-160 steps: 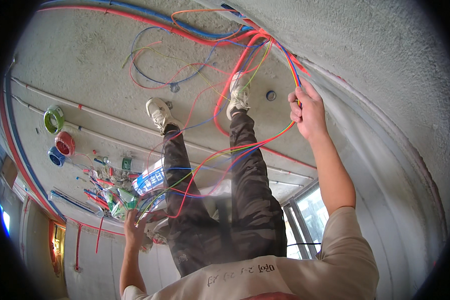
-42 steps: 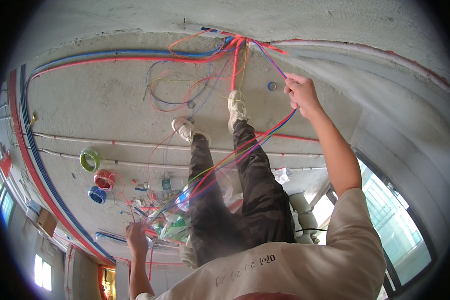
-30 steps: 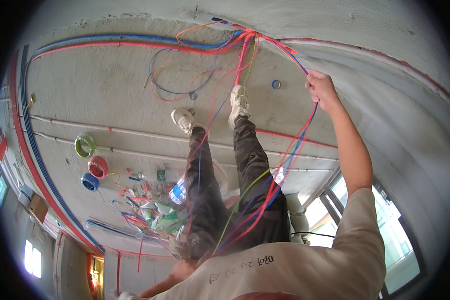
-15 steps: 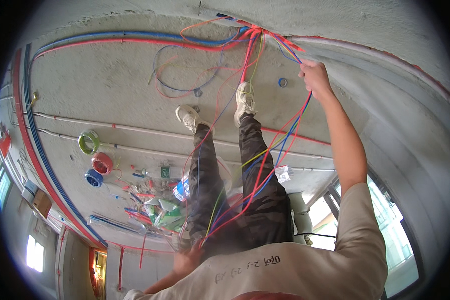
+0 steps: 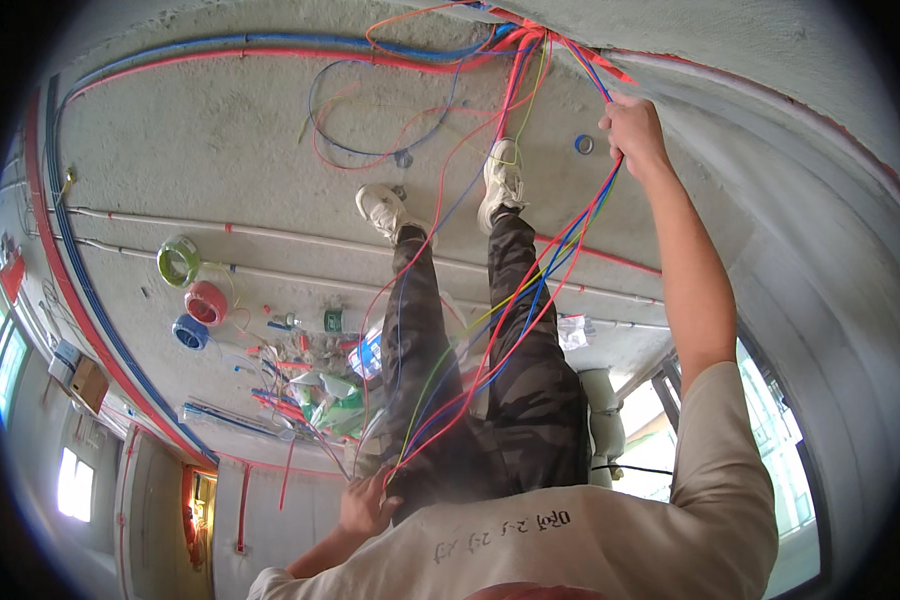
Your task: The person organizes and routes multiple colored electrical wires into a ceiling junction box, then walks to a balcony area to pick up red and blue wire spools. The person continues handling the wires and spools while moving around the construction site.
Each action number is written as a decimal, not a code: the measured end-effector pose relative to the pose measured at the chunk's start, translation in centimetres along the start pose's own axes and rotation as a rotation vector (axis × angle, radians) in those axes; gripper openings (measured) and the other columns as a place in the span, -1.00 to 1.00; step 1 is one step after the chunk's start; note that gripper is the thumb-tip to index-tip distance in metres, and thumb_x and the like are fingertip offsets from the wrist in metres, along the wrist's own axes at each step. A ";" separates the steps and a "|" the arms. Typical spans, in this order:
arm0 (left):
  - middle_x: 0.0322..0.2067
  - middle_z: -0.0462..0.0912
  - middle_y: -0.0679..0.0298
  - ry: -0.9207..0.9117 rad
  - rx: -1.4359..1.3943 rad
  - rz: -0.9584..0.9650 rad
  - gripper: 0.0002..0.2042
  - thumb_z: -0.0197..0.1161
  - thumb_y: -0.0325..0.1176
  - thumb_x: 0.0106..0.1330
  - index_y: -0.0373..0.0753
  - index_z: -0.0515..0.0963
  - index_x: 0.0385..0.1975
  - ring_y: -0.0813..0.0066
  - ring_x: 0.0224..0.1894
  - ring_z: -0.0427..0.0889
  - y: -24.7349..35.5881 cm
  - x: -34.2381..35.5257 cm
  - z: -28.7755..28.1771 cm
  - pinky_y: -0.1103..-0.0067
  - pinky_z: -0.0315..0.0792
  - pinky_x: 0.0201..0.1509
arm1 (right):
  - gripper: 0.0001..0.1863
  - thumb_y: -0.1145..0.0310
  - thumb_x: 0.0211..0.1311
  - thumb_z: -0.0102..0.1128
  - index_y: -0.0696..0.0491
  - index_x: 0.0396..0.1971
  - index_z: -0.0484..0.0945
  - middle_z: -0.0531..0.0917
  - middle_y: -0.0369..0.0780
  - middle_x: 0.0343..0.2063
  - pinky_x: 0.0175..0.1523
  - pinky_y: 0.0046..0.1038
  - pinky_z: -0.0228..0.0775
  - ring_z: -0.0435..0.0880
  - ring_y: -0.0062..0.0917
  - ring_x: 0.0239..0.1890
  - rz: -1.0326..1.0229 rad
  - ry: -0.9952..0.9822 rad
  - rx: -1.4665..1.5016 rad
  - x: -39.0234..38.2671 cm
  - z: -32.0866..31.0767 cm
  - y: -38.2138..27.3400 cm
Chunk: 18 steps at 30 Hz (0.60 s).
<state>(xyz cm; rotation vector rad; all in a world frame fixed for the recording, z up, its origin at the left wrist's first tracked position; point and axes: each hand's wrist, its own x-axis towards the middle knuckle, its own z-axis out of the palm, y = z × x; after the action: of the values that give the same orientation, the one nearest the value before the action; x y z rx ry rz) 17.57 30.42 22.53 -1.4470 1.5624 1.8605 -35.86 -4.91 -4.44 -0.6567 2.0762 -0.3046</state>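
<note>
My right hand [image 5: 634,132] is closed around a bundle of red, blue and yellow-green electrical wires [image 5: 608,188] at the upper right, arm stretched out. From that fist the wires run up to a cluster of red conduits [image 5: 526,36] at the foot of the wall. Their other stretch hangs in loose curves across my legs towards my left hand [image 5: 368,503], low in front of my body. Its fingers are bent, with the wires' lower part at the fingertips. Other thin red, blue and yellow-green wires [image 5: 380,155] loop over the floor beyond my shoes.
Green [image 5: 178,261], red [image 5: 206,303] and blue [image 5: 190,332] wire coils lie on the left. Beside them are a plastic bottle [image 5: 333,320] and a pile of scraps [image 5: 325,400]. A blue tape roll [image 5: 584,144] lies near my right shoe. White conduits [image 5: 300,238] cross the concrete floor.
My right hand has risen slightly with the wire bundle. The left hand has moved a little up and its fingers show more clearly. The whole view has shifted slightly.
</note>
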 end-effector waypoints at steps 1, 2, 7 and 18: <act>-0.33 0.65 0.00 -0.015 -0.007 -0.009 -0.46 0.35 -0.30 0.25 -0.32 0.42 0.22 -0.10 -0.28 0.63 0.0 -0.1 0.0 0.13 0.45 -0.14 | -0.51 0.42 0.31 -0.05 0.25 0.18 0.56 0.66 -0.12 -0.45 -0.65 -0.38 0.26 0.43 -0.53 -0.75 0.001 -0.008 0.003 0.1 0.0 0.0; -0.33 0.65 0.00 -0.015 -0.003 -0.037 -0.46 0.35 -0.30 0.25 -0.33 0.42 0.22 -0.09 -0.28 0.63 0.0 0.0 0.2 0.14 0.45 -0.14 | -0.54 0.44 0.29 -0.04 0.27 0.13 0.58 0.65 -0.12 -0.47 -0.65 -0.37 0.26 0.43 -0.52 -0.75 -0.008 -0.002 -0.007 0.2 0.2 -0.1; -0.30 0.65 0.00 0.045 0.009 -0.071 -0.44 0.34 -0.33 0.25 -0.34 0.39 0.24 -0.08 -0.25 0.62 0.2 1.4 1.1 0.15 0.45 -0.11 | -0.75 0.53 0.20 0.01 0.30 -0.22 0.62 0.62 -0.13 -0.54 -0.64 -0.33 0.28 0.45 -0.45 -0.74 -0.002 -0.021 -0.067 4.2 1.3 -0.2; -0.42 0.54 0.16 0.274 0.031 0.362 -0.12 0.46 -0.51 -0.05 -0.32 0.27 0.40 0.09 -0.43 0.55 4.2 4.5 0.9 0.23 0.44 -0.33 | -0.84 0.40 0.52 0.07 0.17 -0.10 0.53 0.54 -0.31 -0.34 -0.42 -0.51 0.29 0.36 -0.71 -0.54 0.068 -0.314 0.700 0.7 4.9 -0.2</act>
<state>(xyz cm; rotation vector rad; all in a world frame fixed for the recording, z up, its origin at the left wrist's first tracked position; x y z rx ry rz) 12.03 28.15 21.03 -1.5396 2.0947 1.8710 -32.10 -5.33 -7.58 -0.1885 1.5412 -0.7873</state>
